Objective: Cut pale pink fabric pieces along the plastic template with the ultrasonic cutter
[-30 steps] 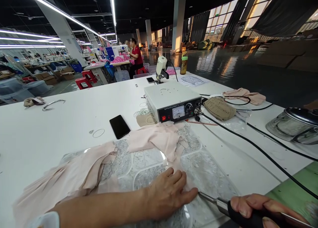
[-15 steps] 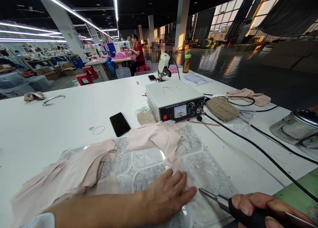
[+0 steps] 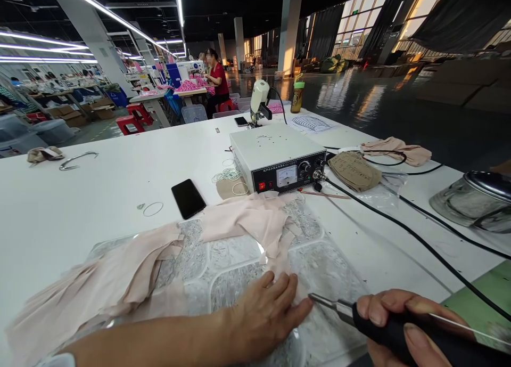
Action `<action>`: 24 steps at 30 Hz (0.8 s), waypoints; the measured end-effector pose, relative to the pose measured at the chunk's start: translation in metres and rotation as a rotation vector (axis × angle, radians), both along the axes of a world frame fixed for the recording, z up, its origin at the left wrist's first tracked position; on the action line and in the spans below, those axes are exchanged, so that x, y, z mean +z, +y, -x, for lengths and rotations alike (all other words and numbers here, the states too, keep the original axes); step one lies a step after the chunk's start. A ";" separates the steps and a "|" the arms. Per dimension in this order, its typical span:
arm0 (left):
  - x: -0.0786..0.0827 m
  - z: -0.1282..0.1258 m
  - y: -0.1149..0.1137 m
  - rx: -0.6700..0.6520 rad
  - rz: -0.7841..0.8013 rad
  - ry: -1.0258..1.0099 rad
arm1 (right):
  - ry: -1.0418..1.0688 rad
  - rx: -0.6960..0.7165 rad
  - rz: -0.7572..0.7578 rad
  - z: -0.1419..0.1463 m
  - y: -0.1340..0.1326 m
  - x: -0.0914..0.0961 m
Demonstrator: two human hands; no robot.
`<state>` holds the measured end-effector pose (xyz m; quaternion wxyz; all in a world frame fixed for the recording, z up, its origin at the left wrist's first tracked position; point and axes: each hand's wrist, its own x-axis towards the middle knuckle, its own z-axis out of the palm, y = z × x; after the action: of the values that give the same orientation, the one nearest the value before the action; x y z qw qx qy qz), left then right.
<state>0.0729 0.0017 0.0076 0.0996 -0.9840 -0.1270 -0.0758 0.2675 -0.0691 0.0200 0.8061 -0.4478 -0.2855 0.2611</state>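
Note:
My left hand (image 3: 266, 315) lies palm down with its fingers spread. Its fingertips press on a thin pale pink fabric strip (image 3: 278, 260) over a clear plastic sheet (image 3: 327, 271). My right hand (image 3: 415, 314) is wrapped round the black handle of an ultrasonic handpiece (image 3: 346, 310). The pointed metal tip is at the left hand's rightmost fingertip; whether they touch I cannot tell. Fabric under the left palm is hidden. More pink fabric pieces (image 3: 120, 268) lie stacked to the left, and a crumpled pink bunch (image 3: 235, 216) lies beyond the hand.
A white control box (image 3: 275, 143) with a meter stands beyond the fabric, its black cable (image 3: 383, 231) running to the right. A phone (image 3: 188, 198) lies left of it. Brown pattern pieces (image 3: 354, 171) and a glass jar (image 3: 471, 202) are at right. Farther off, a person (image 3: 219, 79) sits sewing.
My right hand has moved the handpiece leftward, bringing its tip up to the left hand's fingertip. The left hand stays on the fabric. The whole view has shifted slightly.

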 end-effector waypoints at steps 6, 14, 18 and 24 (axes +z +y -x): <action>0.003 -0.001 0.001 -0.010 0.029 0.033 | -0.023 0.000 -0.001 0.006 0.004 -0.001; 0.002 0.000 0.001 -0.005 0.032 -0.002 | -0.149 0.036 0.019 0.001 0.005 -0.003; 0.003 0.000 0.002 -0.004 0.060 -0.030 | -0.222 0.041 0.052 -0.002 0.003 -0.007; 0.002 0.001 0.001 0.012 0.082 -0.039 | -0.234 0.076 0.035 -0.006 0.003 -0.006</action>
<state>0.0719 0.0026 0.0100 0.0569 -0.9848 -0.1377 -0.0891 0.2732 -0.0664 0.0136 0.7490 -0.4780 -0.3895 0.2423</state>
